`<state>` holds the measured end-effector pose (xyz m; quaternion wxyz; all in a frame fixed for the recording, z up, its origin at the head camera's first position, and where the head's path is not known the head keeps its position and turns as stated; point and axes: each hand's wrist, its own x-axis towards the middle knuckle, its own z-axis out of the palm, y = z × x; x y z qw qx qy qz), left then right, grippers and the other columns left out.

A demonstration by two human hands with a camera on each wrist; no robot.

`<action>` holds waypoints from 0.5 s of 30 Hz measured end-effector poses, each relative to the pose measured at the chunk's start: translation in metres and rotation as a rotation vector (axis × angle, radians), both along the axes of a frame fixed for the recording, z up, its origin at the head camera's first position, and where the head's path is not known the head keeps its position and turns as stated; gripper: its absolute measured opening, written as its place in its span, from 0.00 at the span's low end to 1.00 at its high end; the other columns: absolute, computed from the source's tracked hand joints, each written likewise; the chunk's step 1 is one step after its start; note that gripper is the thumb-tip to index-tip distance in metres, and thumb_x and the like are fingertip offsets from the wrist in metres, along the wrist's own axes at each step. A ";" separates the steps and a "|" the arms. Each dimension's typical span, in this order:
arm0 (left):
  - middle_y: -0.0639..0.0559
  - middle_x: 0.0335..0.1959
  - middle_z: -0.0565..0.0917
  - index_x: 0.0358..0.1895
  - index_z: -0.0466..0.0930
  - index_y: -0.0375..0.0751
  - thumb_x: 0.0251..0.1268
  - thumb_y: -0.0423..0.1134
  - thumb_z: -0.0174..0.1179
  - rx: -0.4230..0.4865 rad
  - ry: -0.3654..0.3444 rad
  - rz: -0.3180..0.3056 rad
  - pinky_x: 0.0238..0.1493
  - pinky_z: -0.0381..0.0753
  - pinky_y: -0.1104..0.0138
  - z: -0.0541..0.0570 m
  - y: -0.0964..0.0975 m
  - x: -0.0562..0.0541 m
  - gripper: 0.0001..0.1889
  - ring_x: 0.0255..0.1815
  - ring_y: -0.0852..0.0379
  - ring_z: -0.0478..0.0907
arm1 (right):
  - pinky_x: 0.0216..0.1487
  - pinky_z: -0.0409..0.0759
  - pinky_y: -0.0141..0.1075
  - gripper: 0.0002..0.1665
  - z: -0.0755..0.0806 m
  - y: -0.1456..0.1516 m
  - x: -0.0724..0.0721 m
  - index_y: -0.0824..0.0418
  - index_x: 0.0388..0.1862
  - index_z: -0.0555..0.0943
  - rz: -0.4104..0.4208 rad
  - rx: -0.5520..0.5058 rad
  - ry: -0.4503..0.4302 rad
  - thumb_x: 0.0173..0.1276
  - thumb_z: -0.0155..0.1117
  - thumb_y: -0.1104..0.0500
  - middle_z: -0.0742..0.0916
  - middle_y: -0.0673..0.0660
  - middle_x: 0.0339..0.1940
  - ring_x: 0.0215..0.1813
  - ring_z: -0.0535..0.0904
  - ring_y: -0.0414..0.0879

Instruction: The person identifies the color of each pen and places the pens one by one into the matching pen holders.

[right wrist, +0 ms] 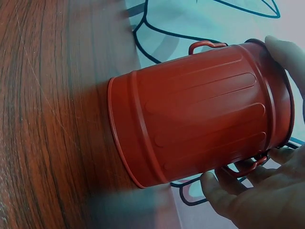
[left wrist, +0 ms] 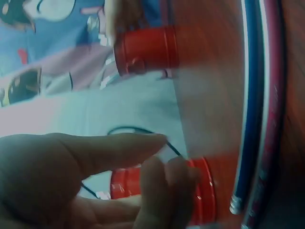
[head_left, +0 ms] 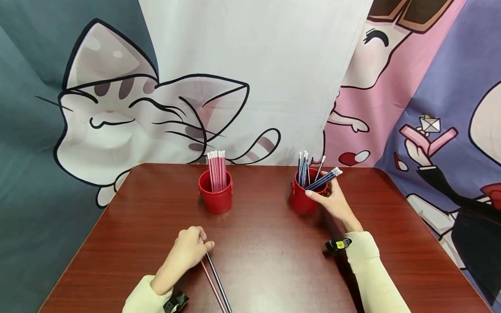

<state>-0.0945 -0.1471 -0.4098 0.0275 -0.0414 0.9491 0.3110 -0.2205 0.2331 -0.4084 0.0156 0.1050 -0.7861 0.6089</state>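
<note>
My left hand (head_left: 189, 247) hovers by the near side of the table with fingers bent and nothing between them. Beneath it lie a blue pencil (left wrist: 252, 95) and a red pencil (left wrist: 272, 95), side by side and apart from the fingers in the left wrist view. At the right, my right hand (head_left: 334, 202) grips a red bucket (right wrist: 205, 114) near its rim, thumb on one side and fingers by the small handle. Blue pencils (head_left: 303, 169) stand in that bucket, several leaning toward this hand, white eraser ends up.
Another red bucket (head_left: 216, 202), holding several red pencils (head_left: 217, 171), stands left of the gripped one. Both are toward the back of the brown wooden table (head_left: 266, 252). A printed cloth (head_left: 254, 87) with cartoon animals hangs behind the table edge.
</note>
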 end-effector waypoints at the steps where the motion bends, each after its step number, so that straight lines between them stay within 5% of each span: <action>1: 0.54 0.13 0.72 0.20 0.73 0.38 0.47 0.38 0.67 -0.018 -0.011 -0.004 0.21 0.69 0.66 0.000 0.003 0.002 0.12 0.17 0.57 0.69 | 0.49 0.72 0.26 0.45 -0.001 0.000 -0.001 0.60 0.68 0.52 0.000 -0.008 -0.004 0.57 0.67 0.61 0.67 0.66 0.64 0.60 0.67 0.58; 7: 0.53 0.03 0.71 0.14 0.69 0.38 0.48 0.32 0.64 -0.026 -0.091 -0.021 0.18 0.73 0.69 -0.010 0.013 0.007 0.14 0.04 0.62 0.70 | 0.50 0.72 0.27 0.44 -0.019 0.009 -0.011 0.54 0.68 0.53 -0.003 0.005 0.004 0.58 0.67 0.58 0.68 0.64 0.63 0.59 0.67 0.52; 15: 0.42 0.15 0.71 0.18 0.69 0.35 0.47 0.27 0.59 -0.040 -0.099 -0.039 0.14 0.72 0.70 -0.021 0.016 0.007 0.09 0.02 0.61 0.70 | 0.50 0.72 0.29 0.44 -0.030 0.011 -0.016 0.50 0.68 0.54 0.003 -0.040 0.038 0.57 0.68 0.55 0.68 0.65 0.63 0.56 0.70 0.49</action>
